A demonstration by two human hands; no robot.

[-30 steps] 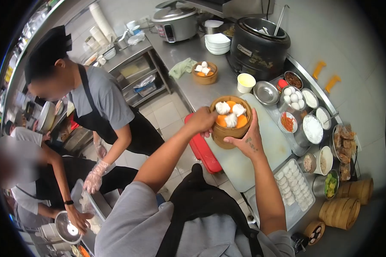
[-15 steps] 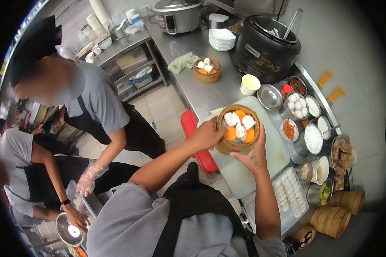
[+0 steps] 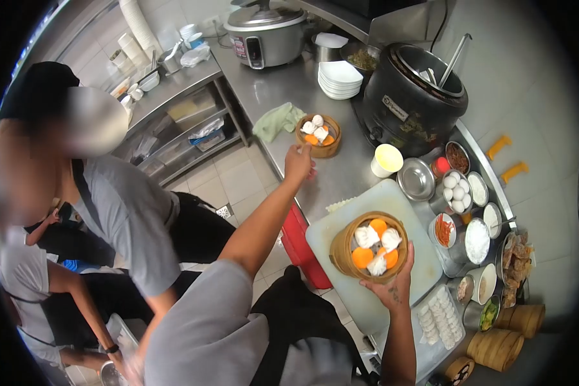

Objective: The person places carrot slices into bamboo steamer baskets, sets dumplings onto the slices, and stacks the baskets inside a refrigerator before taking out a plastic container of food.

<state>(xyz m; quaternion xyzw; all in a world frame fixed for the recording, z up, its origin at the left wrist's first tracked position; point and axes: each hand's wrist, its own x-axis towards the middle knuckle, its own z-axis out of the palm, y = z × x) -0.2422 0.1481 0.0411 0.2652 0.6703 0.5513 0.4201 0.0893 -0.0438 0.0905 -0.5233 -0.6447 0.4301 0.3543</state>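
Note:
My right hand [image 3: 392, 287] is closed around the lower right side of a round bamboo steamer [image 3: 342, 252], holding it tilted toward me above a pale cutting board [image 3: 325, 225]. White pleated dumplings [image 3: 367, 237] and orange slices [image 3: 362, 258] lie inside it. At the far side of the counter, my left hand [image 3: 298, 163] is at the near rim of a second bamboo steamer [image 3: 329, 152], its bunched fingers against the edge. That one also has white dumplings and orange slices in it. Part of the left fingertips is hidden.
Beside the far steamer lies a green cloth [image 3: 278, 122]. A black soup warmer [image 3: 405, 106], stacked white plates [image 3: 340, 80] and a yellow-topped cup [image 3: 387, 161] stand nearby. Ingredient bowls line the wall. A tray of white dumplings [image 3: 439, 315] is at lower right; co-workers [image 3: 125, 212] stand left.
My left hand has let go of the near steamer and reached away to the far one. My right hand alone now holds the near steamer, which has shifted toward me.

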